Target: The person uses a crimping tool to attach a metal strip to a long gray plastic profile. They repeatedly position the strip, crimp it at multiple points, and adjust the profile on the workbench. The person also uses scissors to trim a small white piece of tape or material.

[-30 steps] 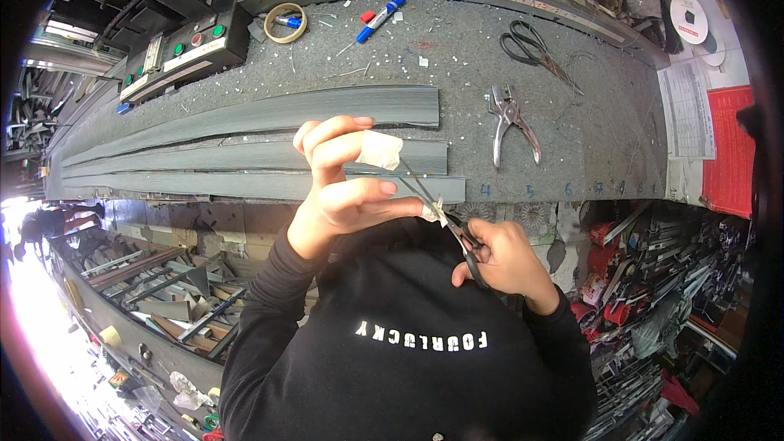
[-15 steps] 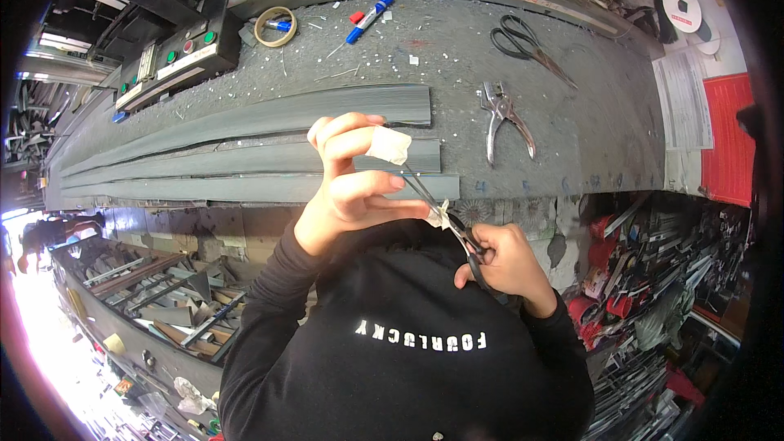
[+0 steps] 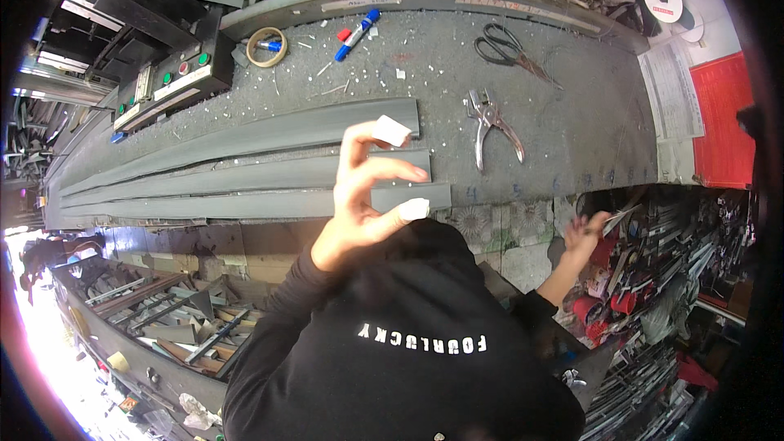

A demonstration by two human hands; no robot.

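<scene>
My left hand (image 3: 359,196) is raised before my chest, thumb and fingers apart. A white piece of tape or dressing (image 3: 392,131) covers the tip of its uppermost finger. Another white wrap (image 3: 415,209) sits round the thumb tip, while the finger between them is bare. Off to the right, past the bench's front edge, is my right hand (image 3: 581,235), somewhat blurred. It holds a small pair of scissors (image 3: 625,216), whose thin blades point up and right. Behind the left hand, several long grey strips (image 3: 310,122) lie along the bench.
On the bench (image 3: 572,131) lie hole-punch pliers (image 3: 492,126), larger black-handled scissors (image 3: 510,53), a blue marker (image 3: 358,35) and a tape roll (image 3: 267,47). A button-controlled machine (image 3: 180,73) stands at the left. Metal offcuts fill a rack (image 3: 180,310) at lower left; scrap crowds the right.
My right hand has swung away to the right with the scissors, leaving the left thumb. The loose ends at the thumb wrap are gone, and my left thumb and fingers have spread apart.
</scene>
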